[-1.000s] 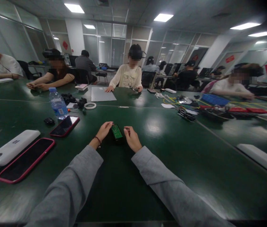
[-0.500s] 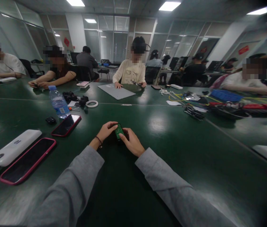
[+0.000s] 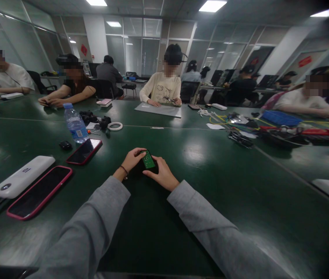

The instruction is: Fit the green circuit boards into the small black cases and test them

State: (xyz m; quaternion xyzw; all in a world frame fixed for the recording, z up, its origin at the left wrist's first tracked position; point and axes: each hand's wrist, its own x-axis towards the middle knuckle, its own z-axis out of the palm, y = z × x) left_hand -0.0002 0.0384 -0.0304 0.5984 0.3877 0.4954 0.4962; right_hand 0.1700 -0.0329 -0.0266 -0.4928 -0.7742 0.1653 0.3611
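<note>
- On the green desk, left of the circuit board, stands a water bottle; its label is unreadable.
- Left hand and right hand pinch the board between them.

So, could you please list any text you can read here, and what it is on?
"10": on the white power bank, seen reversed, uncertain.
Water bottle label: too small to read.
Green circuit board markings, between left hand and right hand: too blurred.
Red wall signs: unreadable.
</note>
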